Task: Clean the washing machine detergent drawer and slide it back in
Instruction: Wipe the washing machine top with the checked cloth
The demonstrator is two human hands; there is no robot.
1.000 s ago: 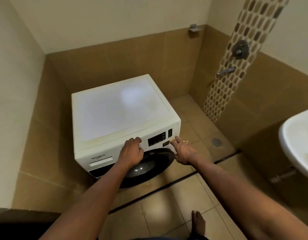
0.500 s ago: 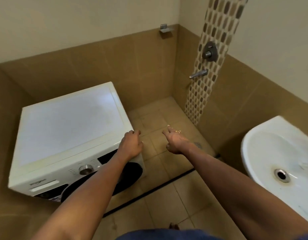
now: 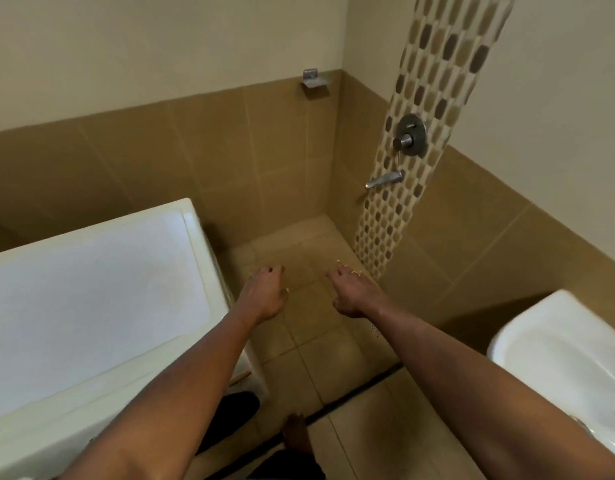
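Note:
A white front-load washing machine (image 3: pixel 91 299) fills the left of the head view; only its top, right edge and a bit of the dark door show. The detergent drawer is out of sight. My left hand (image 3: pixel 264 292) hovers in the air just past the machine's right front corner, fingers loosely curled, holding nothing. My right hand (image 3: pixel 351 289) hovers beside it over the floor tiles, fingers relaxed and pointing forward, a ring on one finger, holding nothing.
A white wash basin (image 3: pixel 558 358) juts in at the right. A shower mixer valve (image 3: pixel 410 135) and spout (image 3: pixel 385 180) sit on the mosaic strip of the far wall. A small metal holder (image 3: pixel 314 81) hangs in the corner. My bare foot (image 3: pixel 295 434) stands on the beige tiles.
The view has swung right, pushing the machine to the left edge and hiding its control panel. Both hands have left the machine's front and now hang in the air over the floor.

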